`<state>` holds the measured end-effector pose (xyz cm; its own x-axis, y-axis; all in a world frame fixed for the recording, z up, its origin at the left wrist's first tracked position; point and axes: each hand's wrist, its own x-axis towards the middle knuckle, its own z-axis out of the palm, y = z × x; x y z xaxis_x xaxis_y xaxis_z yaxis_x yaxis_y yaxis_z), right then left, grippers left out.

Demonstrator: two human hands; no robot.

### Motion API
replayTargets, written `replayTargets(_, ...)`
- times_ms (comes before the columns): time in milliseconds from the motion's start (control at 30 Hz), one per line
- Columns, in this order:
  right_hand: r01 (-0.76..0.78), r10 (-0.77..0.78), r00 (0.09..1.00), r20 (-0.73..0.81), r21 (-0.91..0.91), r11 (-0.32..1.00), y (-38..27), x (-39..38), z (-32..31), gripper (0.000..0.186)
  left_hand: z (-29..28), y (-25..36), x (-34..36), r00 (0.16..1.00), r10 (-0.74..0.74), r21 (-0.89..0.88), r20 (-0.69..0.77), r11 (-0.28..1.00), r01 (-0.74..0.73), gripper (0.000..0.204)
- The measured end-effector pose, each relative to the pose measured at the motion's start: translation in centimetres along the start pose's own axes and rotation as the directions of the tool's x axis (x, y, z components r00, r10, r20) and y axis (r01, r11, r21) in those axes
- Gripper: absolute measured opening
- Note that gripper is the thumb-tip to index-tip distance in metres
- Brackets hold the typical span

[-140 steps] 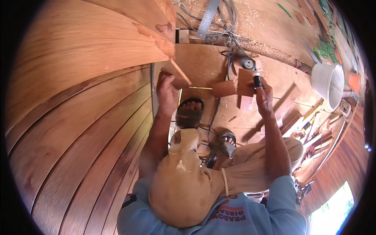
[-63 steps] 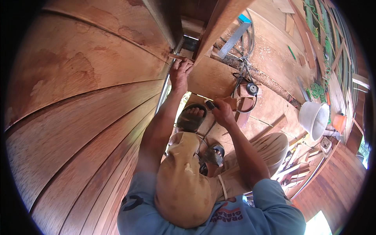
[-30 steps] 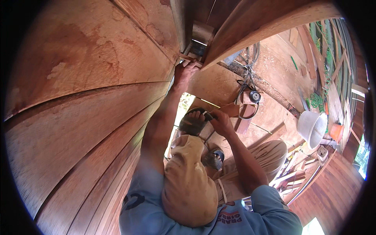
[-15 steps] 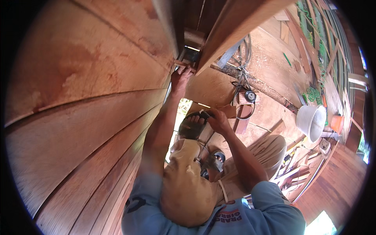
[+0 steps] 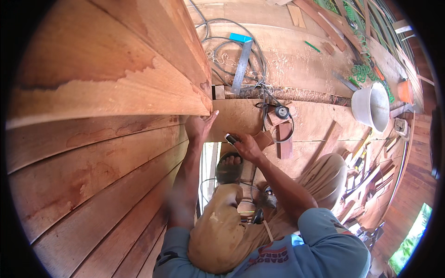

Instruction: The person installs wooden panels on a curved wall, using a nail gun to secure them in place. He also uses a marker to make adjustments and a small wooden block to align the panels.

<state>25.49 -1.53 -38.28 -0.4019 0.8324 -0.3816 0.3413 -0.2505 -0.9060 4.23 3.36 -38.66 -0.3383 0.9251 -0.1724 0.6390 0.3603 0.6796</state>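
Note:
My left hand (image 5: pixel 199 124) reaches up to the lower corner of a wooden panel (image 5: pixel 116 92), its fingers bent at the edge; whatever they hold is hidden there. My right hand (image 5: pixel 245 146) grips a small black tube (image 5: pixel 231 139) with a white end, over my sandalled left foot (image 5: pixel 229 167). Just right of that hand lies a small brown board (image 5: pixel 263 139), with a reddish block (image 5: pixel 284 141) beyond it.
Lapped planks (image 5: pixel 92 176) line my left. Ahead lie a metal square (image 5: pixel 241 65), looped cables with a round black socket (image 5: pixel 282 111), and sawdust. At right are a white bucket (image 5: pixel 370 106), an orange container (image 5: pixel 404 92), green cord (image 5: pixel 361 72) and wood strips.
Over these seconds my left hand took a small wood piece to the corner, now hidden. My right hand moved leftward with the tube. The view has just shifted, exposing more floor ahead.

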Motion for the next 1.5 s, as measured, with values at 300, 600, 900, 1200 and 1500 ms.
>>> replayTargets(300, -0.110, 0.112, 0.993, -0.049, 0.042, 0.993, 1.4, 0.3, -0.7, 0.039, 0.9, -1.7, 0.0, 0.971, 0.213, 0.035, -0.112, 0.977, -0.210, 0.031)
replayTargets(600, -0.103, 0.120, 0.983, -0.139, 0.123, 0.987, 2.4, -0.6, -2.5, 0.039, 1.9, -3.0, -0.1, 0.945, 0.261, 0.039, -0.199, 0.965, -0.259, 0.035)
replayTargets(900, -0.186, 0.189, 0.973, -0.129, 0.035, 0.982, 1.5, -1.1, -1.9, 0.035, 2.0, -7.1, -2.7, 0.988, -0.132, -0.738, 0.085, 0.658, 0.151, 0.047)
replayTargets(1200, -0.241, 0.248, 0.961, -0.122, 0.066, 0.968, 0.8, -1.4, -2.6, 0.032, 2.0, -6.5, 1.1, 0.903, -0.273, -0.881, 0.331, 0.254, 0.399, 0.056)
replayTargets(1500, -0.119, 0.121, 0.987, -0.104, 0.023, 0.993, -0.7, 0.5, -0.8, 0.034, 4.1, -7.1, 2.3, 0.918, -0.293, -0.961, 0.265, 0.001, 0.278, 0.039)
